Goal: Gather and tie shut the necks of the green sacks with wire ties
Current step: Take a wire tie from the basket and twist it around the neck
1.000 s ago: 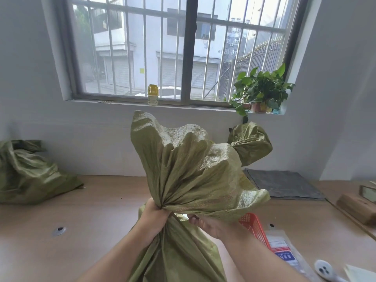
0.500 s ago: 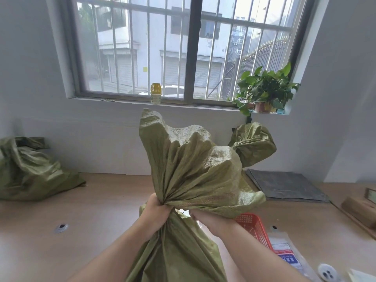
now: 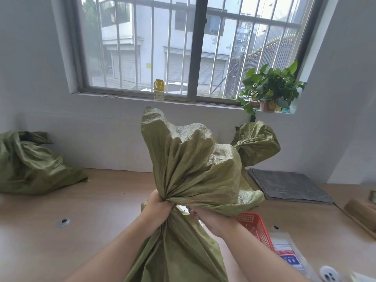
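Just left of the red basket (image 3: pixel 254 224), the green sack (image 3: pixel 193 169) stands, neck gathered
Left hand (image 3: pixel 160 206) keeps a tight fist round that neck; right hand (image 3: pixel 205 218) has drawn in beside it, fingers hidden under the flared cloth, its hold impossible to tell. No wire tie shows: tying seems still ahead

Gripping gathered neck of green sack (image 3: pixel 193 165) in left hand (image 3: pixel 159 208). With right hand (image 3: pixel 211 219) just beside, under flared top; fingers hidden.

Left hand (image 3: pixel 159 208), right hand (image 3: pixel 209 219): bare.
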`<state>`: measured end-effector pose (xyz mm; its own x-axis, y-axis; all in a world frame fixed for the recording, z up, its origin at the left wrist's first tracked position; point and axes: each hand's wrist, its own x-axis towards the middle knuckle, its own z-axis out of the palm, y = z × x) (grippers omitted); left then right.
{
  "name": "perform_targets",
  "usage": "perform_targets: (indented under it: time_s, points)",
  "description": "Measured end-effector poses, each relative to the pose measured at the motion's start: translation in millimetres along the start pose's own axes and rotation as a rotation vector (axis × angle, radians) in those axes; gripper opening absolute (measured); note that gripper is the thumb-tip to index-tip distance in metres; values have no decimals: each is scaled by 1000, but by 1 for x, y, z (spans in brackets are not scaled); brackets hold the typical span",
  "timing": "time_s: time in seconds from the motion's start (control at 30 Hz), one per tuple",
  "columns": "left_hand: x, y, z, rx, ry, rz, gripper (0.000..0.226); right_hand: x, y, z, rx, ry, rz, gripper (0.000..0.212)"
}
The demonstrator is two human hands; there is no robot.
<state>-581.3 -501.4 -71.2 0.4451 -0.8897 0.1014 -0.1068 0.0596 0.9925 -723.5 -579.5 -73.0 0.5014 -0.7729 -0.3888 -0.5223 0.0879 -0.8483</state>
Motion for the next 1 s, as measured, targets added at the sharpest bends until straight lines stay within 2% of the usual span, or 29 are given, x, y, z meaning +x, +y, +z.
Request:
perform_targets:
  time_s: [0.23,0.33,0.43,0.5,0.53,0.57,0.6,0.7,0.77,0.83,1.0]
  points:
    - [0,5,-2,-36,-8,-31,27,2,2,-7,254,-105,-26,25]
    - [1,5,-1,-42,-1,-38,23,-3,-3,-5,200,-94,18,13]
    - [1,7,1,-47,-21,-57,13,-8,-12,-1,130,92,3,20]
    - [0,10,3,-42,-39,-105,21,-15,-19,0,-53,274,-142,26]
    - [0,10,4,-26,-48,-135,23,-17,-23,2,-153,345,-246,19]
    - [0,10,4,-3,-58,-162,27,-17,-25,3,-217,387,-335,12]
    - [0,9,4,13,-63,-191,30,-16,-26,4,-282,399,-378,20]
    - [2,4,3,43,-106,-211,31,-17,-30,7,-392,387,-387,27]
    - [2,3,3,61,-119,-187,26,-16,-27,3,-356,330,-382,28]
    - [-1,4,4,86,-128,-144,19,-28,-29,-1,-433,247,-391,31]
    - [0,1,7,95,-184,-25,37,-27,-24,-9,-270,58,-392,21]
